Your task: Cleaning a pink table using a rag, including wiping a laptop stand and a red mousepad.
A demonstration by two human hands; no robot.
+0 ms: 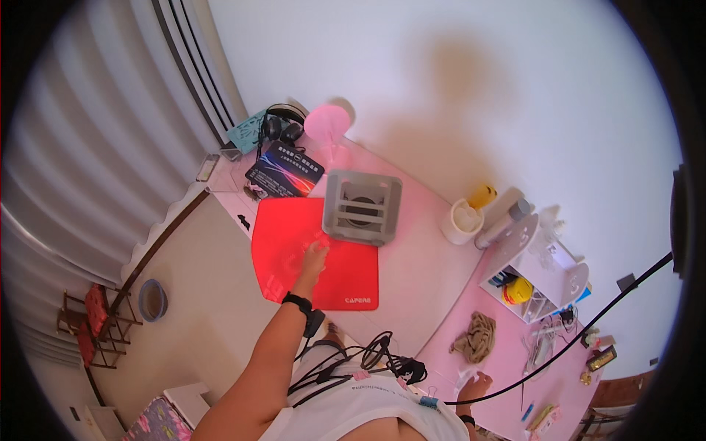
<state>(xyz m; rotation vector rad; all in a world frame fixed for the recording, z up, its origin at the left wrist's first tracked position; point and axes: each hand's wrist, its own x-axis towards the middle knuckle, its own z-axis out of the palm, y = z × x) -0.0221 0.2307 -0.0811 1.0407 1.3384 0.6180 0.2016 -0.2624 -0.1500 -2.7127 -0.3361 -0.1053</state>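
Observation:
On a red mat (292,220) bearing writing rests my left hand (313,262), its fingers curled. The fingertips are beside the lower left corner of a grey square plastic frame (361,206), which has slats and a round dark part behind them. Whether they grip it, I cannot tell. The frame overlaps the mat's upper right part. Over on the pink table to the right, my right hand (475,385) is low by a piece of clear plastic (468,375); its grip is unclear. A crumpled brown cloth (475,337) lies just beyond that hand.
Behind the mat are a dark printed pad (285,168), headphones (282,129) and a pink round table mirror (328,124). A white cup-shaped holder (462,221) and a white desktop shelf (538,270) stand along the wall. Black cables (378,350) hang before my waist.

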